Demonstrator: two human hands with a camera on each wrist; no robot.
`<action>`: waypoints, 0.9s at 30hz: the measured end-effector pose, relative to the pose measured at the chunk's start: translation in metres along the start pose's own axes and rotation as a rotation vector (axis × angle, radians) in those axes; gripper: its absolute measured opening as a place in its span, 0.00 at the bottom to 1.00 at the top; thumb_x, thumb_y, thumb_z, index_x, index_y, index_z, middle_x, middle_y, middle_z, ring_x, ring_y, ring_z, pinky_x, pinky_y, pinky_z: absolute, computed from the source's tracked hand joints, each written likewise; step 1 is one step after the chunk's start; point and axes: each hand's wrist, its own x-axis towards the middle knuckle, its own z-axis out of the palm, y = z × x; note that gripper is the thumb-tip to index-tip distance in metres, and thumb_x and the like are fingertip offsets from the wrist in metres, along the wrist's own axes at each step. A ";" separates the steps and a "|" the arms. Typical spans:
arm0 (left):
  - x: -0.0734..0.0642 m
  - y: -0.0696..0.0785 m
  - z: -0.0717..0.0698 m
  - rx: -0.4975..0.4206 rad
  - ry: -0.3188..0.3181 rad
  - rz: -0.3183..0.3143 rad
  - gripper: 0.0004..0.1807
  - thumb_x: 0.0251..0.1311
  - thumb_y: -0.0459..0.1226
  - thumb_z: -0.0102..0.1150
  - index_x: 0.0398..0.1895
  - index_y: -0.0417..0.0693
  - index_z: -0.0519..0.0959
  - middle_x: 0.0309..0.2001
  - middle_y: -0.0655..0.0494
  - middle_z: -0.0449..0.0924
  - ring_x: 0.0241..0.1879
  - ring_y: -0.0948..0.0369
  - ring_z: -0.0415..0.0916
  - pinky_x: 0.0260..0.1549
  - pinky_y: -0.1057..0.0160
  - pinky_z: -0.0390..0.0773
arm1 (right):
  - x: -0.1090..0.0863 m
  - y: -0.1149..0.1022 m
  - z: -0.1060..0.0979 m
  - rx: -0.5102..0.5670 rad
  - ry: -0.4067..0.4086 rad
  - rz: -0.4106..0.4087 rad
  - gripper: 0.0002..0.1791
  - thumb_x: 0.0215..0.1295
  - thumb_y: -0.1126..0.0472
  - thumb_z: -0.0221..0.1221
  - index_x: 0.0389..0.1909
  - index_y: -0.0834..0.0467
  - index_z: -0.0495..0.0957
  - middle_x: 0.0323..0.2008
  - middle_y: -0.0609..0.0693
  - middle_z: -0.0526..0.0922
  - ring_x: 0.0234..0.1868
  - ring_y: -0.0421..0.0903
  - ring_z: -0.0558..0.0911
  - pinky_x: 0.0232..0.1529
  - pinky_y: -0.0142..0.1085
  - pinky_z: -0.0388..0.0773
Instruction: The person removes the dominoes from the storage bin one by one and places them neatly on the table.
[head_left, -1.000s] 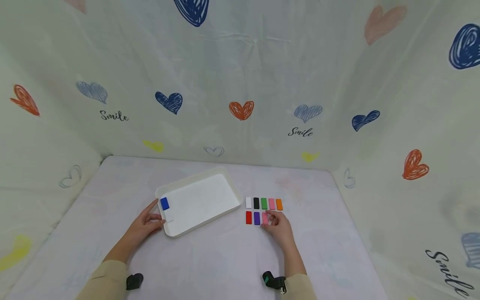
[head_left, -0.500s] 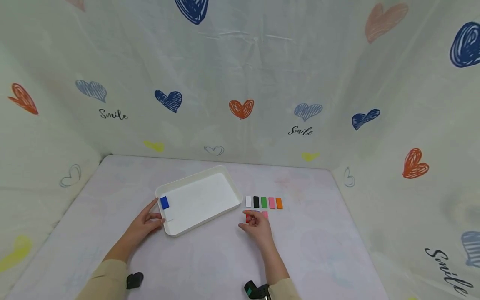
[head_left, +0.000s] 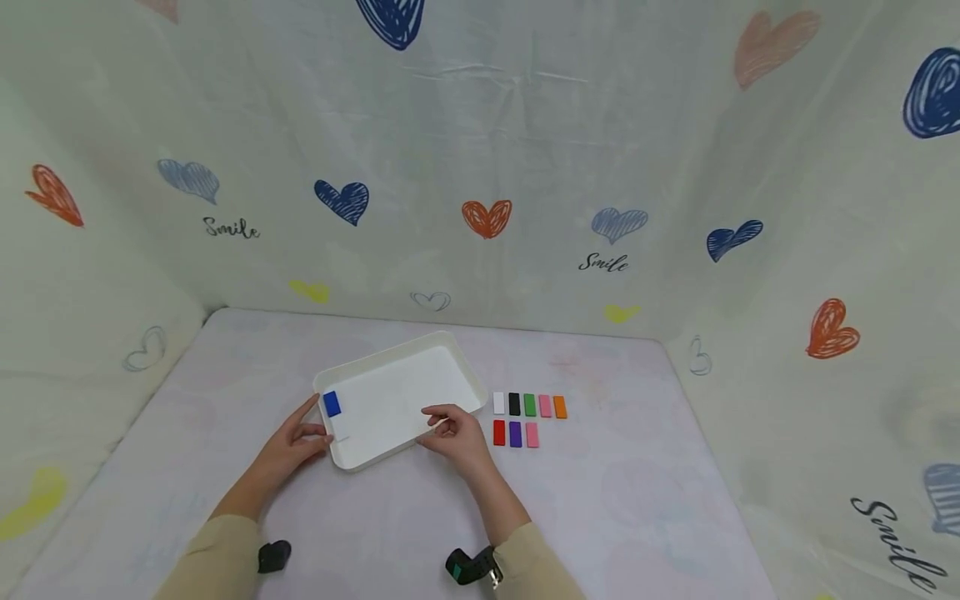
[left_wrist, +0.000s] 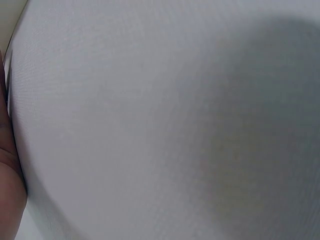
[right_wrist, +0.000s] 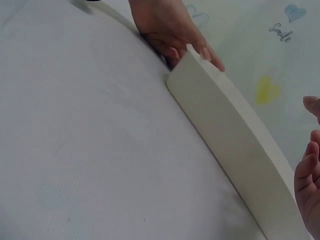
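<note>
The left hand holds the left end of a white, shallow rectangular tray. Its thumb and forefinger lie at the rim, spread apart; the right wrist view shows them over the top edge, with other fingers bent against the outside. Over the tray's front wall hovers the right hand, thumb and forefinger apart, the other fingers loosely bent. Nothing shows between its fingertips. At the tray's left end lies a small blue block. In the right wrist view, the right hand appears only partly, at the right edge.
Right of the tray lie two rows of small flat blocks. White, black, green, pink and orange form the back row; red, purple and pink form the front one.
The right hand has moved left from the pink block in the front row to above the tray's front wall, uncovering that row. The left hand and tray keep their place.
</note>
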 end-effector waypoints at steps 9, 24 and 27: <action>0.002 -0.002 0.001 -0.003 0.015 -0.013 0.49 0.63 0.38 0.64 0.79 0.52 0.42 0.52 0.37 0.73 0.36 0.59 0.79 0.38 0.69 0.79 | 0.035 0.022 0.037 0.045 -0.104 -0.042 0.23 0.50 0.75 0.69 0.50 0.68 0.80 0.40 0.61 0.80 0.27 0.35 0.73 0.25 0.25 0.68; 0.003 -0.003 0.000 0.004 0.022 -0.020 0.48 0.63 0.40 0.63 0.79 0.53 0.44 0.51 0.38 0.75 0.38 0.59 0.80 0.39 0.69 0.78 | 0.068 0.019 0.079 -0.066 -0.269 0.004 0.23 0.53 0.71 0.70 0.52 0.62 0.80 0.40 0.49 0.83 0.32 0.33 0.78 0.32 0.26 0.76; 0.003 -0.003 0.000 -0.010 0.019 -0.020 0.48 0.63 0.39 0.63 0.79 0.52 0.44 0.51 0.38 0.75 0.37 0.59 0.80 0.39 0.68 0.78 | 0.074 0.020 0.084 -0.105 -0.292 0.017 0.23 0.53 0.70 0.70 0.53 0.61 0.81 0.42 0.52 0.83 0.33 0.33 0.78 0.33 0.26 0.76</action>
